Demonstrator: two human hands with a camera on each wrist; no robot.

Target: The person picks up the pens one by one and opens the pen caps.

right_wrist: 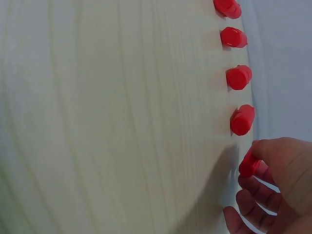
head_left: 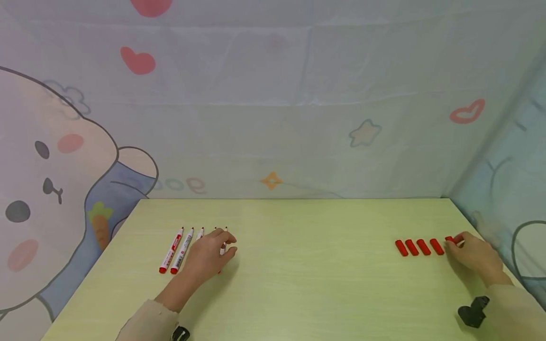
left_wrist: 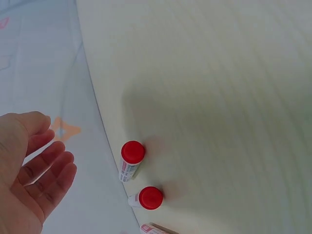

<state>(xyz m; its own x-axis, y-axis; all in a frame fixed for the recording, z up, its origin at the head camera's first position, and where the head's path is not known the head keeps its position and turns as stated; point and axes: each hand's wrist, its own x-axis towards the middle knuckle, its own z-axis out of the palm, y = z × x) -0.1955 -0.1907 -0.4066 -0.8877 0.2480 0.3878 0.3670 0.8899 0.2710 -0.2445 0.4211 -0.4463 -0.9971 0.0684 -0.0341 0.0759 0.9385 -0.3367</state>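
Several white whiteboard markers with red ends and bare tips, among them a marker [head_left: 171, 251] at the far left, lie side by side on the left of the table. My left hand [head_left: 209, 253] is above them, fingers loosely bent and holding nothing, and hides parts of some. In the left wrist view a marker's red end [left_wrist: 132, 152] shows apart from the fingers. At the right, my right hand [head_left: 475, 255] pinches a red marker cap [right_wrist: 249, 163] between thumb and index finger. This cap is at the right end of a row of red caps, nearest a cap [head_left: 437, 246].
The light yellow-green table [head_left: 307, 284] stands against a printed cloth backdrop [head_left: 264, 118], with another cloth [head_left: 524, 189] along the right side. A black device [head_left: 473, 311] is by the right sleeve, and a wristband [head_left: 181, 334] by the left.
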